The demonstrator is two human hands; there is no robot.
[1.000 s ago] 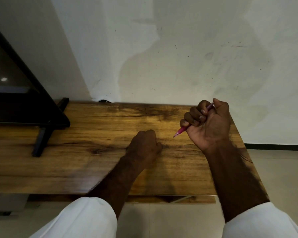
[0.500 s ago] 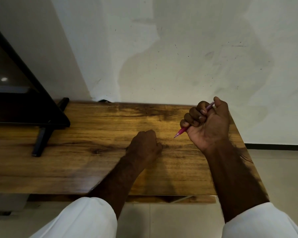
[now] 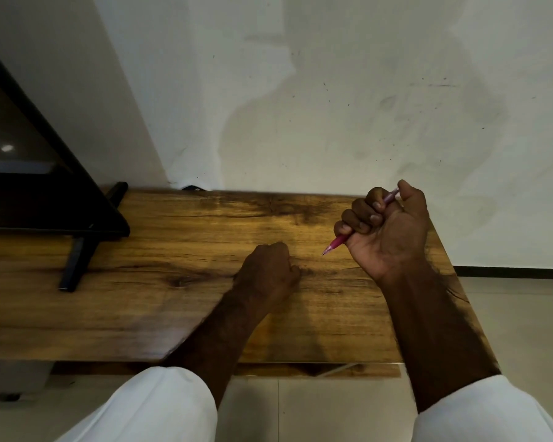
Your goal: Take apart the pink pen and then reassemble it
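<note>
Moved: almost nothing | right hand [image 3: 385, 231] fisted around pink pen [image 3: 336, 244] | left hand [image 3: 268, 272] curled, contents unclear, on counter [image 3: 141, 298] | next: both hands unscrew barrel

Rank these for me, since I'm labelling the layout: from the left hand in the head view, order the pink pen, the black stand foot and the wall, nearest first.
From left hand:
1. pink pen, just right, in right hand.
2. black stand foot, far left on the table.
3. wall, behind the table.

The pink pen [image 3: 336, 243] is mostly hidden inside the right fist [image 3: 385, 232]; the left fist's [image 3: 268, 271] contents are perhaps nothing.
</note>
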